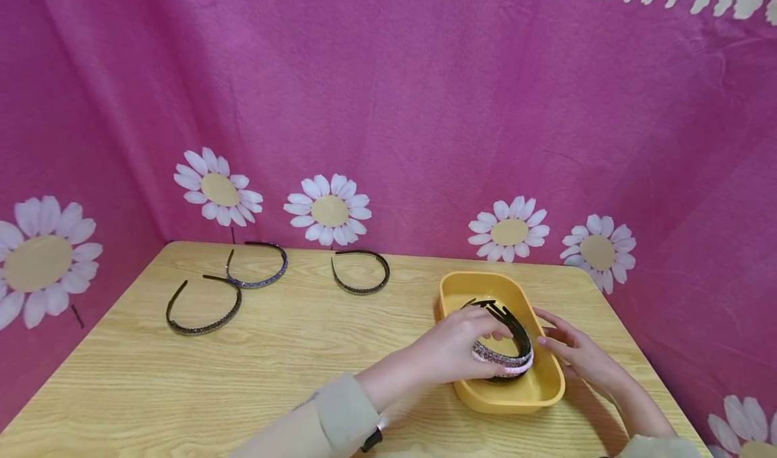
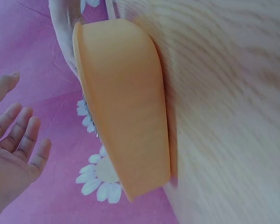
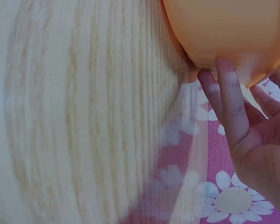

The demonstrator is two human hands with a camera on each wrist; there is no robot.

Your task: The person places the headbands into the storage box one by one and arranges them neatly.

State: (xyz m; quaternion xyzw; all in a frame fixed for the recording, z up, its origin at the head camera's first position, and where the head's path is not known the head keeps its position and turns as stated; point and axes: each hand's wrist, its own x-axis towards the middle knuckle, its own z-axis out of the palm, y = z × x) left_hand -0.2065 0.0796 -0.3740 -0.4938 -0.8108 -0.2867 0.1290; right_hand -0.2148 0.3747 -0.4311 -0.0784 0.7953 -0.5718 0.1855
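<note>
Headbands (image 1: pixel 512 361), several nested together with glittery, pink and black ones among them, lie inside the yellow tray. Behind the tray rises a magenta cloth (image 1: pixel 388 107) printed with white daisies. Beneath the tray spreads a wood-grain table (image 1: pixel 291 363). The yellow tray (image 1: pixel 540 394) itself is an open, round-cornered box. Over its opening reaches the left hand (image 1: pixel 464 347), thumb and fingers apart and loosely bent, with nothing in their hold in the left wrist view. On the tray's right side is the right hand (image 1: pixel 573 353), fingers spread and nearly straight, fingertips against the outer wall. Well to the tray's left lies a dark headband (image 1: pixel 209 328); just behind that one, also left of the tray, a blue-purple headband (image 1: pixel 262 284); nearer the tray on the same side, a black headband (image 1: pixel 362 291).
</note>
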